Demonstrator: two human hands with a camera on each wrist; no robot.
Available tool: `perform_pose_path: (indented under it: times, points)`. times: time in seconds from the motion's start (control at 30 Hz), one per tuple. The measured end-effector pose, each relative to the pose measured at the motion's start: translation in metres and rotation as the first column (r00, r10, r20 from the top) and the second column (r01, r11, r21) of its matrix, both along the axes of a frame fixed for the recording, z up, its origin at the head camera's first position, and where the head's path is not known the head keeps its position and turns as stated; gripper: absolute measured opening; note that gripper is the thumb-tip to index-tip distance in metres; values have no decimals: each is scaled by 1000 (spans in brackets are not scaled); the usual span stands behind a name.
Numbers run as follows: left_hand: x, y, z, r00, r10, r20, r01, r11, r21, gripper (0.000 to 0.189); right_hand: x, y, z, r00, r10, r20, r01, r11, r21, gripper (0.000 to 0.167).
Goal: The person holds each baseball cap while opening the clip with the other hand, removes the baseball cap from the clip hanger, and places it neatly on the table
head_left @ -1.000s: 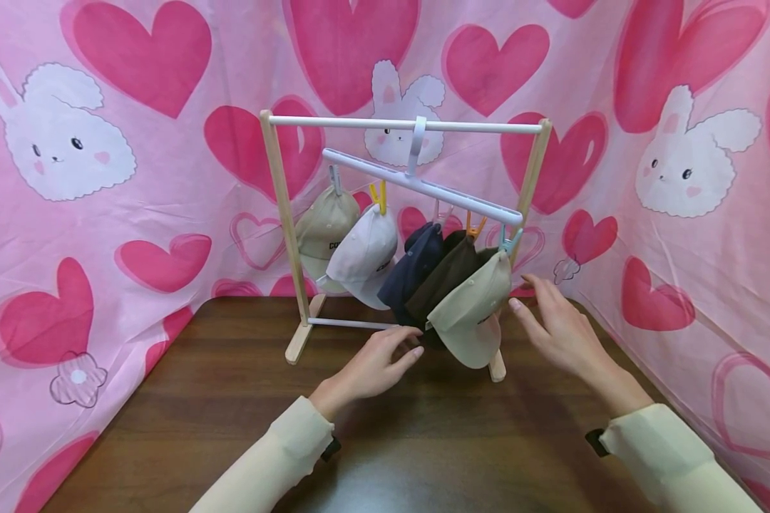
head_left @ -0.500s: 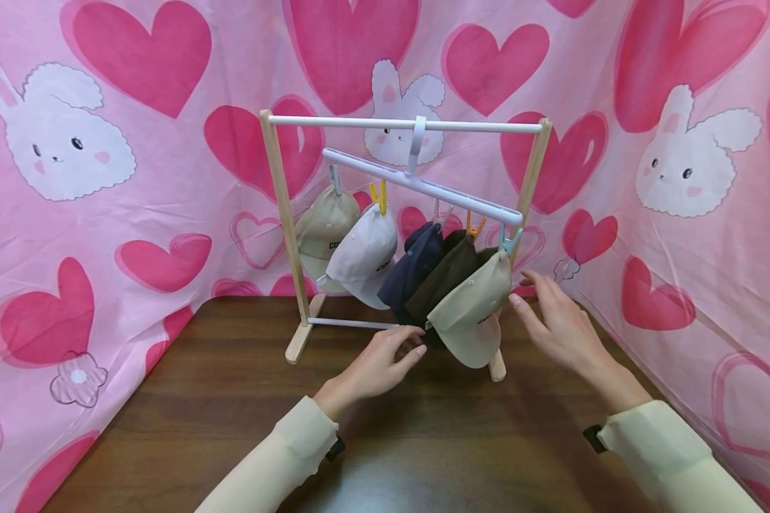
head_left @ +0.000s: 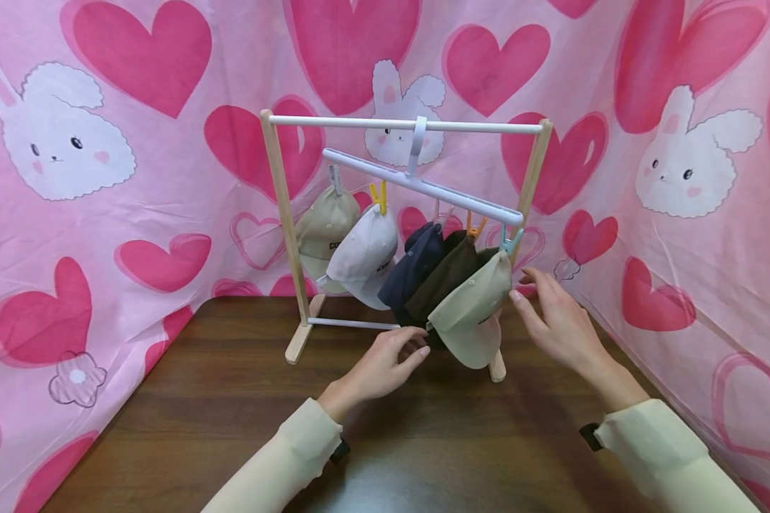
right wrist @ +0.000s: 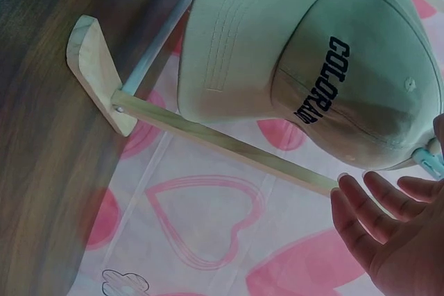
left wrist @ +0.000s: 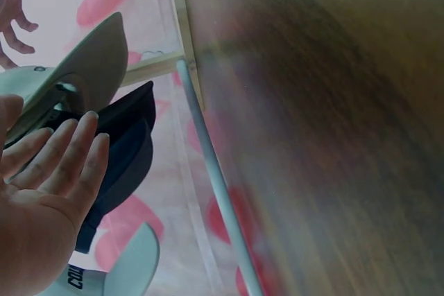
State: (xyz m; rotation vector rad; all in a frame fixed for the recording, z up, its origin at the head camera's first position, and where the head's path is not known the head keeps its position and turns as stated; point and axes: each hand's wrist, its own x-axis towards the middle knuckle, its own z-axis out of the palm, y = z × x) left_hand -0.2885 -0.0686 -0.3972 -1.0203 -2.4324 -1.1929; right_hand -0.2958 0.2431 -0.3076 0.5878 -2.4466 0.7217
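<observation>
From a white hanger (head_left: 417, 184), tilted down to the right, hang several baseball caps, each on a coloured clip. The lowest and nearest is a beige cap (head_left: 471, 306), marked COLORADO in the right wrist view, on a teal clip (head_left: 510, 241). Left of it are a dark brown cap (head_left: 445, 285), a navy cap (head_left: 413, 267), a white cap (head_left: 364, 253) and a khaki cap (head_left: 327, 224). My left hand (head_left: 381, 363) is just below the dark caps, fingers relaxed. My right hand (head_left: 561, 324) stands beside the beige cap, its fingers loosely extended. Neither hand grips anything.
The hanger hooks over the white top bar (head_left: 340, 122) of a wooden-legged rack (head_left: 282, 214). Its feet stand on a dark wooden table (head_left: 385, 456). Pink cloth (head_left: 167, 171) with hearts and rabbits encloses the back and sides.
My left hand has shifted slightly right, toward the beige cap. My right hand has edged slightly left and up. Caps and hanger look unmoved.
</observation>
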Motion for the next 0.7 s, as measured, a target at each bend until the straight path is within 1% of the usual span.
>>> perform_pose_path:
  times: [0.13, 0.27, 0.37, 0.6, 0.7]
  points:
    - [1, 1, 0, 1000, 9, 20, -9, 1000, -5, 29, 1, 0, 1, 1000, 6, -10, -6, 1000, -1, 54]
    - [2, 1, 0, 999, -3, 38, 3, 1000, -5, 28, 1, 0, 2, 1000, 4, -6, -4, 1000, -1, 54]
    - [3, 2, 0, 999, -10, 40, 10, 1000, -1, 27, 1, 0, 4, 1000, 4, -9, -3, 1000, 1, 54]
    - [3, 6, 0, 1000, -17, 13, 17, 1000, -8, 28, 0, 0, 6, 1000, 4, -23, -4, 1000, -1, 52]
    - [3, 7, 0, 999, -24, 26, 24, 1000, -6, 28, 0, 0, 6, 1000, 7, -29, -8, 1000, -4, 52]
